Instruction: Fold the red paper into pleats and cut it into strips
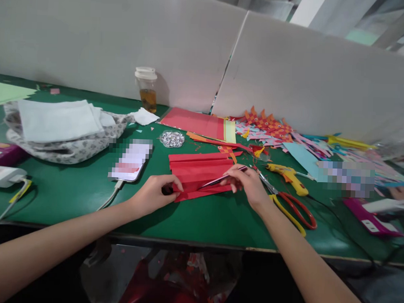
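A sheet of red paper [201, 171] with crosswise folds lies on the green table in front of me. Its lower left corner is pinched between the thumb and fingers of my left hand [159, 192]. My right hand [244, 179] grips a slim dark pen-like tool [217, 180], slanted over the paper's right half. The tool's tip points down and left at the lower part of the sheet; whether it touches the paper I cannot tell. Right of that hand lie large scissors [294, 210] with red and yellow handles, partly hidden by my wrist.
A yellow glue gun [289, 176] lies beyond the scissors. Woven orange paper pieces [269, 127] and paper strips are heaped at the back right. A charging phone [132, 160], a bag of small round pieces [172, 139] and a lidded cup [147, 90] stand left of centre.
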The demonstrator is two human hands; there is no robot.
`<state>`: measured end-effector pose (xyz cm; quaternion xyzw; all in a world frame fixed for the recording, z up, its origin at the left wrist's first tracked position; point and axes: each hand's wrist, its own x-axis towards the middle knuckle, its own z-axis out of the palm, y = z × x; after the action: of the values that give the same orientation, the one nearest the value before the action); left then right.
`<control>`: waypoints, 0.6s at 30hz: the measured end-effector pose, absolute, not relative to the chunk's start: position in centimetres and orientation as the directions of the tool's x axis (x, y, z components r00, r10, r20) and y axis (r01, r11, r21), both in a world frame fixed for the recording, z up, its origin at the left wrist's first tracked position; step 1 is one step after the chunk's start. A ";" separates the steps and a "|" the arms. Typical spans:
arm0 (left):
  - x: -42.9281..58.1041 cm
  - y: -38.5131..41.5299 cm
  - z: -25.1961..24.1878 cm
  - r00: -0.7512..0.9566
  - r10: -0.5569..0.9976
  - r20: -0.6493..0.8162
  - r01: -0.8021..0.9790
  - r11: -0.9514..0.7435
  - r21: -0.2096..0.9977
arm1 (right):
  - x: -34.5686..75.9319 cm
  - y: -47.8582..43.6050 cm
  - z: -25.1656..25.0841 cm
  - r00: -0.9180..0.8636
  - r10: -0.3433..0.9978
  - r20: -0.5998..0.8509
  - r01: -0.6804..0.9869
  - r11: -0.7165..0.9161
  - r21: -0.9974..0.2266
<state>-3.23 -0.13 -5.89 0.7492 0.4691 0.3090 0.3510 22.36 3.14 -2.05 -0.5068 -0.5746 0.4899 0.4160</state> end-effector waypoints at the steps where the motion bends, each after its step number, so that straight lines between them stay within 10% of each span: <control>1: -3.2 -0.1 -5.9 0.369 0.920 0.132 0.485 -0.312 0.817 | 22.9 3.3 -1.7 -0.093 0.996 0.008 0.196 0.026 -0.980; 8: -3.1 -0.1 -5.8 0.375 0.918 0.128 0.488 -0.313 0.815 | 25.9 3.6 -0.6 0.120 0.977 0.176 0.259 0.141 -0.956; 18: -3.1 -0.2 -5.6 0.376 0.918 0.126 0.498 -0.315 0.808 | 22.6 2.8 -1.4 -0.139 0.986 0.097 0.208 0.125 -0.970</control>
<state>-3.11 -0.16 -5.63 0.7526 0.4704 0.3016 0.3484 22.59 2.81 -1.38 -0.4896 -0.6096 0.4447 0.4369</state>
